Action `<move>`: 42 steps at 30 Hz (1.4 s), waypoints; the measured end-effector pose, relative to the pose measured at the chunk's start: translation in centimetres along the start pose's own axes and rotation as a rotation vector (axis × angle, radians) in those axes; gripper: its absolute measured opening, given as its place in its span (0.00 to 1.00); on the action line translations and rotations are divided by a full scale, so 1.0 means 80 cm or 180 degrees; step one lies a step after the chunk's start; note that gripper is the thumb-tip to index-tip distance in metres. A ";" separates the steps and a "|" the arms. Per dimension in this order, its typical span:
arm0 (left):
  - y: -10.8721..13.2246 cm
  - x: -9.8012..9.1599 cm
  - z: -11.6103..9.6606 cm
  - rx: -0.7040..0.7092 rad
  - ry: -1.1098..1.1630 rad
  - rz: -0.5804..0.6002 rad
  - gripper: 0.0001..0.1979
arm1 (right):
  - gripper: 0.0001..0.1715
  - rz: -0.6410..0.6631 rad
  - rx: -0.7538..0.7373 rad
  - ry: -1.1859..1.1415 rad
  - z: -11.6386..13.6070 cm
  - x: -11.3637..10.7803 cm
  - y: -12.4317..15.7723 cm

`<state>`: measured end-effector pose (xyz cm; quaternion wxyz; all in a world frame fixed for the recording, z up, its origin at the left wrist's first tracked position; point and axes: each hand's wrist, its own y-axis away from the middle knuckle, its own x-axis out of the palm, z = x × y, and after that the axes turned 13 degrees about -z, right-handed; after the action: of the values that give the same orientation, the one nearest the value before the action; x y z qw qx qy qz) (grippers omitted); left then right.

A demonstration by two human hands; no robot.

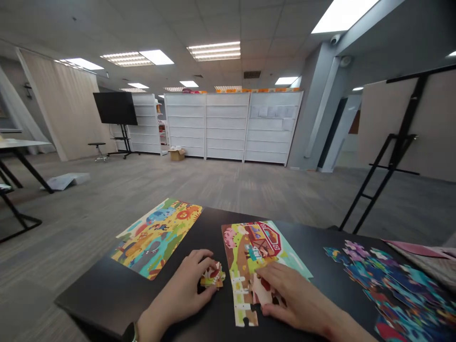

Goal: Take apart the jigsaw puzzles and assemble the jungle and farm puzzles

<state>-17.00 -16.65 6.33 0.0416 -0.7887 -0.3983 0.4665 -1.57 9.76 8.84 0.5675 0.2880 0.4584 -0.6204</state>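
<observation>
Left hand [188, 285]: in the lower middle of the frame, thumb and fingers curled around a small stack [213, 276], grasping it at its sides.
Right hand [290, 297]: in the lower middle, a little right of centre, fingers bent over a cow piece [262, 290], grasping it from above with the thumb along its near side.
Cow piece: at the lower edge of the farm puzzle [261, 244], just right of the fence strip; the fingers cover much of it, so whether it is locked in or only lying against its neighbours is hard to tell.
Farm puzzle: lower centre of the frame, flat on the black table [103, 294], joined in its upper part and ragged along its lower right.
Weight: the pieces look like thin card, so each should be very light, and the stack hardly heavier.
Stiffness: likely stiff when flat, though the narrow tabs would probably bend or fray if forced.
Slip: the printed faces look smooth; the stack could fan apart under a loose pinch, and the fence strip could skid if nudged sideways.
Best hold: opposite edges of a single piece, thumb against fingers, clear of the tabs; for seating, a flat fingertip pressing straight down near the join.
Nearby: the jungle puzzle [158, 237] lies left of centre, the loose pile [406, 289] at lower right.
</observation>
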 end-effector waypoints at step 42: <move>-0.006 0.063 -0.099 0.1214 -0.0546 0.0922 0.16 | 0.16 -0.0886 0.0917 -0.0337 -0.028 0.025 0.004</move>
<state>-9.94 -10.50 7.45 0.0884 -0.7729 -0.1881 0.5996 -2.01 10.94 6.07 0.4526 0.2670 0.3698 -0.7662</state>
